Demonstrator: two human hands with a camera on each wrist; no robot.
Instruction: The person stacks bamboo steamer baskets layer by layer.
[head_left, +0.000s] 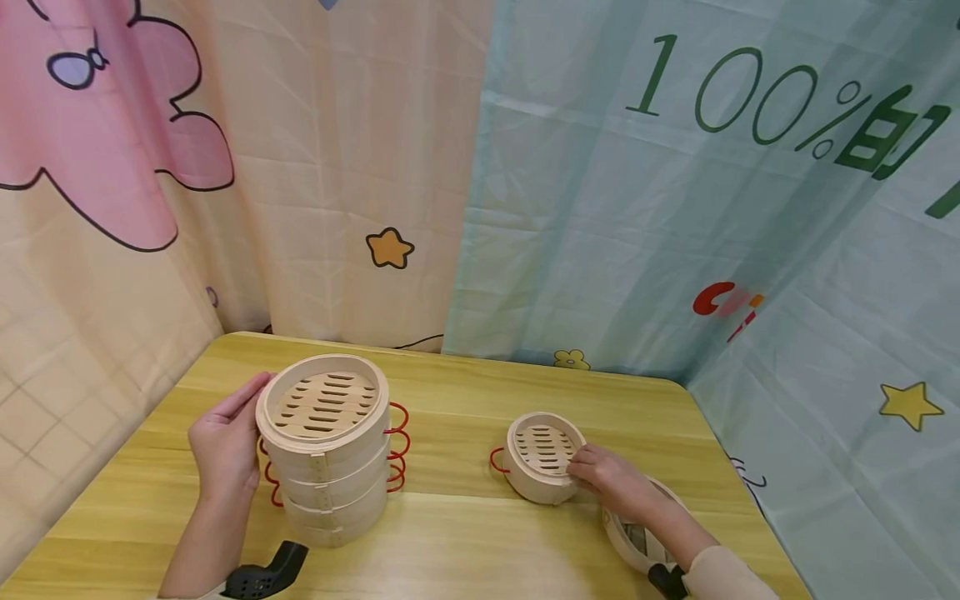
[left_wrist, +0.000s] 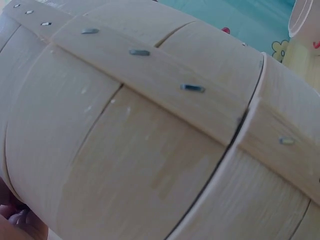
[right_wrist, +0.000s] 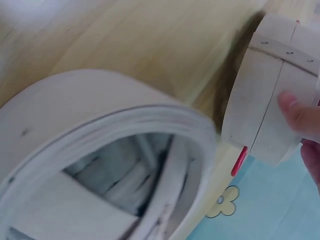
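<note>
A tall stack of bamboo steamers (head_left: 330,467) with red loop handles stands upright at the left, its slatted top tier facing up. My left hand (head_left: 228,437) holds the stack's left side near the upper rim, with part of the fingers hidden behind it. The pale stack wall (left_wrist: 140,150) fills most of the left wrist view. To the right sits a small bamboo steamer (head_left: 536,483) with a red loop on its left. My right hand (head_left: 615,479) grips its right rim; in the right wrist view the thumb (right_wrist: 295,112) presses the side wall.
Beneath my right forearm lies another round bamboo piece (head_left: 626,542), partly hidden, its hollow inside showing in the right wrist view. Everything stands on a wood-grain table (head_left: 450,542). Printed curtains (head_left: 360,167) hang behind and beside the table.
</note>
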